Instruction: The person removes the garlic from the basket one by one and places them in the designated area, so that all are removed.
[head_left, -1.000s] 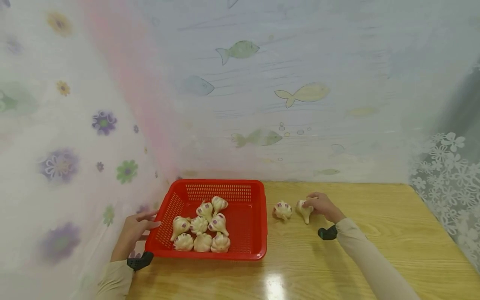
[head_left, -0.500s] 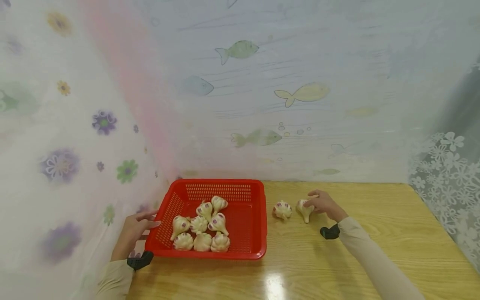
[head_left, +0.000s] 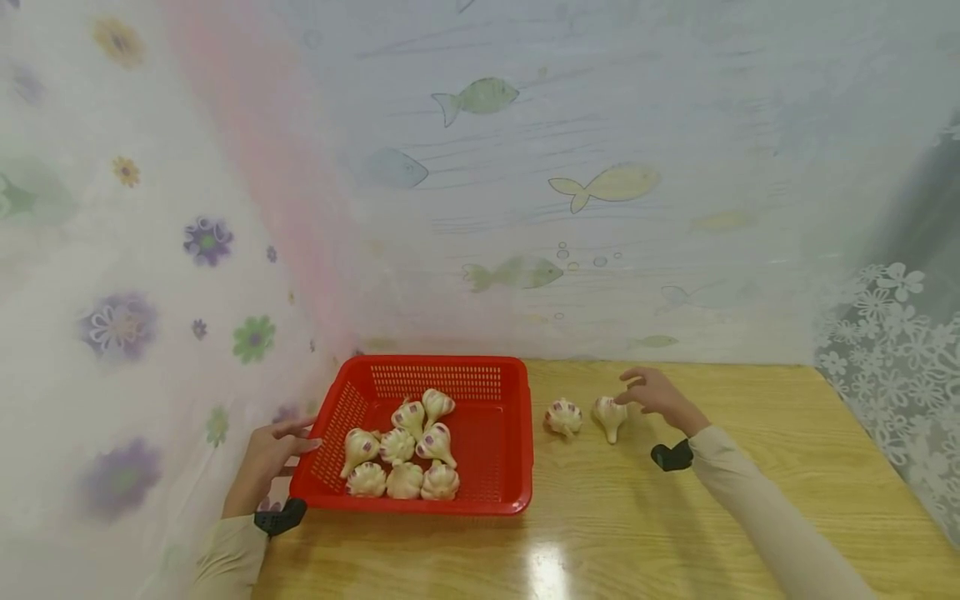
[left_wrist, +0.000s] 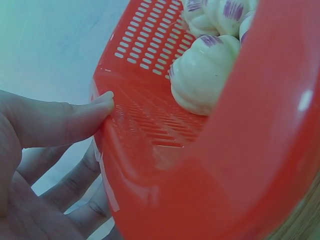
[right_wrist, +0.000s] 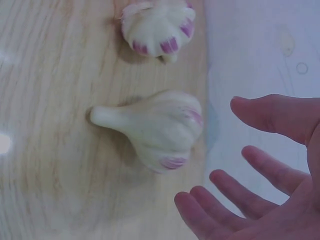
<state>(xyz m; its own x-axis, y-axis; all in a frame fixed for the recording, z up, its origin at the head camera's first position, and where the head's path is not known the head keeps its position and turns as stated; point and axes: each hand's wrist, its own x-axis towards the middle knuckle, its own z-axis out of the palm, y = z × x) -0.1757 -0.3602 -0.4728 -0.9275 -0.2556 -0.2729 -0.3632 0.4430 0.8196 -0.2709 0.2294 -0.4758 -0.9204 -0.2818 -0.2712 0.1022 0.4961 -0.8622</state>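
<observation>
Right hand (head_left: 658, 396): let go, loosely spread at the fingers and gripping nothing; poised just beside the right-hand garlic bulb (right_wrist: 157, 130), with a gap showing in the right wrist view.
Just changed at the right: lifted off that bulb, after touching it a second ago; drawn a little back and outward.
Meaning for the work: judged a release rather than a pick-up, with the handling of this bulb apparently finished and nothing left in that grasp.
Right-hand garlic bulb: lying on the tabletop (head_left: 600, 517), neck toward the person, wide purple-marked end away; not visibly shifted by the release.
Second garlic bulb (head_left: 563, 417): resting on the same tabletop, between the first bulb and the basket, apart from both.
Left hand (head_left: 264, 460): grasping the basket's left rim, thumb over the edge and other fingers outside; unchanged over the last second, probably to steady.
Red basket (head_left: 480, 505): standing toward the left of the tabletop, in the same place as before.
Garlic bulbs inside (head_left: 397, 446): eight in sight, bunched toward the left and middle of the basket; same count as a second ago.
Wrists: fitted with a black piece each, below pale sleeves.
Back wall (head_left: 487, 225): pale, decorated with fish drawings.
Left wall (head_left: 150, 250): white, patterned with flowers.
</observation>
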